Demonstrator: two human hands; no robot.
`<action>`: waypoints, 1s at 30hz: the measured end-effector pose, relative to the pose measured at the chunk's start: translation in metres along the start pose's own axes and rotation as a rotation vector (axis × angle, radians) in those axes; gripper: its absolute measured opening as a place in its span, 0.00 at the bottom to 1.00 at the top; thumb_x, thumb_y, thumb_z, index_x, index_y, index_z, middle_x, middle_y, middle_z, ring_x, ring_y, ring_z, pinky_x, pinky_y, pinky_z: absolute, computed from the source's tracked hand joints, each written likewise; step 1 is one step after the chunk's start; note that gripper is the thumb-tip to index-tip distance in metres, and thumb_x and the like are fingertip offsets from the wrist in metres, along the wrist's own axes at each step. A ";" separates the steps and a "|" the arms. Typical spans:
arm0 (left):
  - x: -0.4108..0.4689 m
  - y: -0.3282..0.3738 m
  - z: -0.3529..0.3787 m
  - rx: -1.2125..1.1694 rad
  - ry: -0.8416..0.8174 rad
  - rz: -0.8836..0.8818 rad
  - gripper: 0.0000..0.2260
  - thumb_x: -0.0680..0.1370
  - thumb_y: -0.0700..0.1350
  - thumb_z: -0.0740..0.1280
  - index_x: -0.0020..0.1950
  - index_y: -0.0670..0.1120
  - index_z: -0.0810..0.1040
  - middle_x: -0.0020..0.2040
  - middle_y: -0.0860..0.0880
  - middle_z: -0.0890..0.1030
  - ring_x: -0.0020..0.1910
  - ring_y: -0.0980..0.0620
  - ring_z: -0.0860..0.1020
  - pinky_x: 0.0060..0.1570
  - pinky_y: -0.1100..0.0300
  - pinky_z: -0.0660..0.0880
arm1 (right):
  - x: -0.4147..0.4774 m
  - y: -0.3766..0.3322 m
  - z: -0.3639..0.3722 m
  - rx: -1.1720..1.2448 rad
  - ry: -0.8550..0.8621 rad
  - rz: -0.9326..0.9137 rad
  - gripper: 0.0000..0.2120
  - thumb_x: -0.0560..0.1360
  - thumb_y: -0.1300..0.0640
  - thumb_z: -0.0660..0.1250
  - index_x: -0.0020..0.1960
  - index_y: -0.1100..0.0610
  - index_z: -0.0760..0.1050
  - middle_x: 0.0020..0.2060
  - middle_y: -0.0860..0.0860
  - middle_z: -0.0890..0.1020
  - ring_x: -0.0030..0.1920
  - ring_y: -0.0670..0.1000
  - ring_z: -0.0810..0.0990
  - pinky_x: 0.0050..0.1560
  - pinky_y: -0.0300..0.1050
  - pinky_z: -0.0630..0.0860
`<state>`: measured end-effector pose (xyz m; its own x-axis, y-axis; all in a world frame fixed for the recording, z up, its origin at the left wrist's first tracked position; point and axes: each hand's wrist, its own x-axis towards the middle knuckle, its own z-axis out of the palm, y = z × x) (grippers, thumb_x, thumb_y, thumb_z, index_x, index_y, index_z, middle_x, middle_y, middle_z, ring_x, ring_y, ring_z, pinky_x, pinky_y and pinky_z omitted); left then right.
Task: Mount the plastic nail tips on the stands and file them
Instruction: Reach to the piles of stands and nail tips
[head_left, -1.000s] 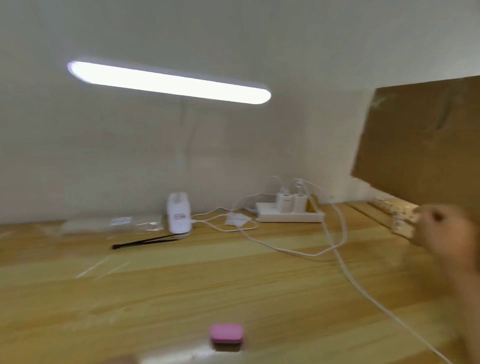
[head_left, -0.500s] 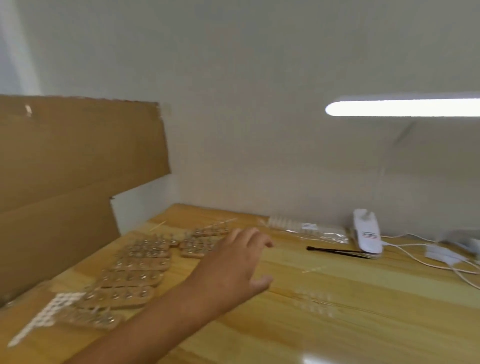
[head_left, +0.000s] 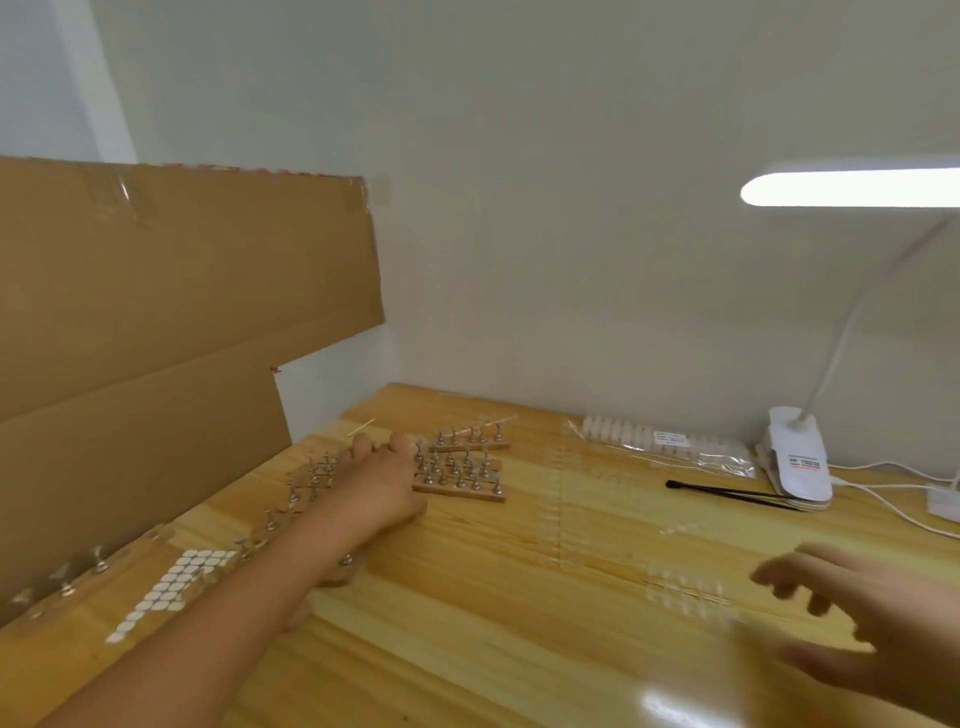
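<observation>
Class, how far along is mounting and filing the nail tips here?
Done: nothing yet; the metal pegs on the small wooden stands look bare. In hand: the left hand rests over the stands, and the right hand hovers open. Left: clear plastic nail tips lie on the wooden table, so all mounting and filing remain.

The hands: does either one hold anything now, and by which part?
The right hand holds nothing; its fingers are spread. The left hand is over the wooden nail stands; whether it grips one cannot be told.
</observation>
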<state>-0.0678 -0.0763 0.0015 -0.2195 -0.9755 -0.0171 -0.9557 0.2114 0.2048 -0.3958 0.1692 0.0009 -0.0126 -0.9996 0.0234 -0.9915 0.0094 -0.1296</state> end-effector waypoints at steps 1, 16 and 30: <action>0.001 -0.001 -0.001 -0.048 -0.012 -0.004 0.21 0.73 0.48 0.68 0.62 0.48 0.64 0.58 0.46 0.65 0.62 0.44 0.66 0.53 0.55 0.71 | 0.008 -0.006 -0.003 -0.032 0.021 -0.025 0.33 0.58 0.16 0.46 0.59 0.26 0.60 0.52 0.26 0.68 0.51 0.31 0.73 0.48 0.27 0.73; -0.005 0.018 0.009 -0.099 -0.031 0.147 0.34 0.72 0.57 0.74 0.72 0.52 0.61 0.59 0.51 0.75 0.66 0.47 0.67 0.64 0.50 0.69 | 0.028 -0.036 -0.006 0.050 0.035 0.059 0.22 0.71 0.32 0.66 0.57 0.38 0.61 0.50 0.36 0.70 0.48 0.40 0.76 0.48 0.37 0.77; -0.022 0.025 0.017 -0.204 -0.030 0.351 0.26 0.75 0.45 0.72 0.70 0.50 0.65 0.49 0.57 0.75 0.48 0.56 0.77 0.55 0.57 0.75 | -0.039 -0.010 -0.054 0.359 0.585 -0.002 0.18 0.70 0.32 0.67 0.56 0.38 0.73 0.44 0.40 0.81 0.44 0.40 0.81 0.39 0.36 0.80</action>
<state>-0.0902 -0.0489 -0.0102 -0.5342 -0.8432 0.0607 -0.7636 0.5121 0.3933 -0.3921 0.2094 0.0550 -0.1788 -0.8209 0.5423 -0.8885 -0.1021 -0.4475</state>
